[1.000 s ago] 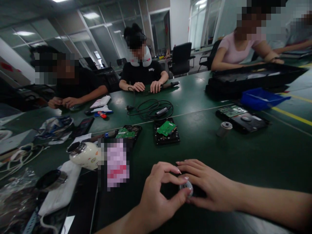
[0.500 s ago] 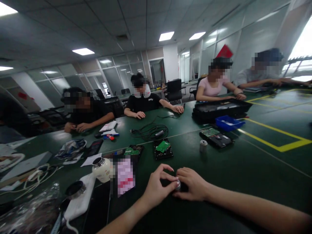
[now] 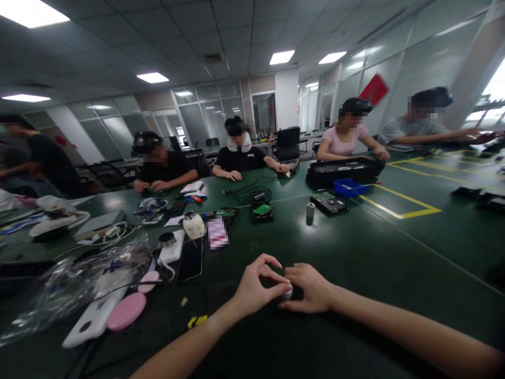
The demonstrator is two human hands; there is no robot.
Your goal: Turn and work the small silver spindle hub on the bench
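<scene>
My left hand [image 3: 254,288] and my right hand [image 3: 310,288] meet over the dark green table [image 3: 355,247], near its front edge. Between their fingertips sits a small round silvery part [image 3: 288,291], pinched from both sides. My left thumb and forefinger curl into a ring around it, and my right fingers fold over its far side. Most of the part is hidden by my fingers.
Opened hard drives with green circuit boards [image 3: 261,211] lie mid-table beside a small metal cylinder [image 3: 310,210], a blue bin [image 3: 347,187] and a black tray [image 3: 343,171]. A phone [image 3: 191,260], a plastic bag [image 3: 79,279] and a pink disc [image 3: 126,311] crowd the left. Several seated people work across the table.
The view has tilted up and drawn back, so more of the room and table shows. My hands stay together on the small round part.
</scene>
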